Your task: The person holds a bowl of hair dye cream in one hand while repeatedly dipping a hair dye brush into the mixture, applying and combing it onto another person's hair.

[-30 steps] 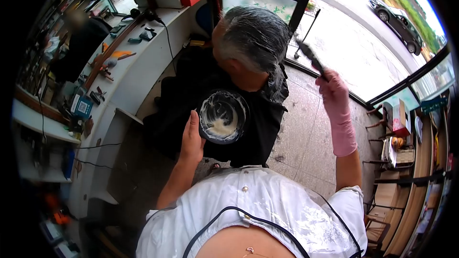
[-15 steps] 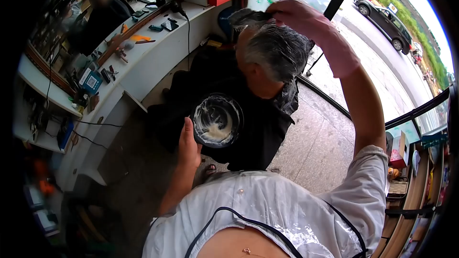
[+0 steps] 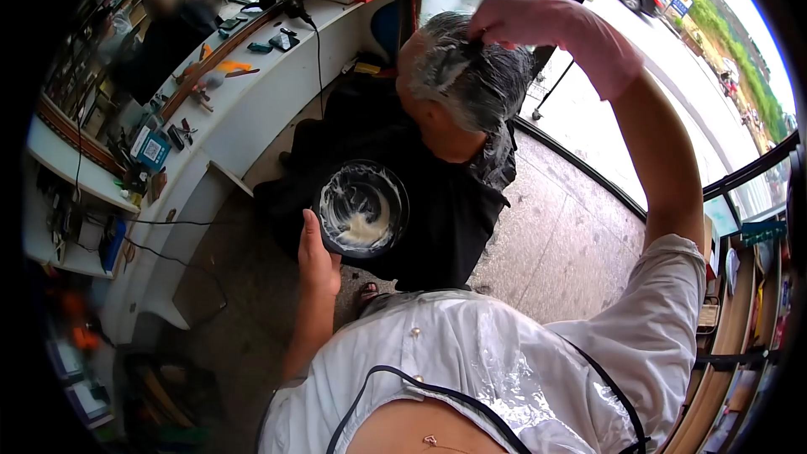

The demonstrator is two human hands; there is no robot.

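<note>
Clamped around the rim of the mixing bowl [image 3: 361, 210], the bare left hand [image 3: 318, 259] holds it low behind the seated person, while the gloved right hand [image 3: 525, 18], closed on a hidden brush, presses onto the hair [image 3: 471, 76] above and beyond the bowl

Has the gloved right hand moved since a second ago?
Yes. The right hand has swung from out beside the seated person's head to on top of the hair.

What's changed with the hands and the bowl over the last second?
The gloved right hand swung from out at the side, brush raised, up onto the seated person's hair; its brush is now hidden. The bare left hand still holds the black bowl, with white paste inside.
</note>
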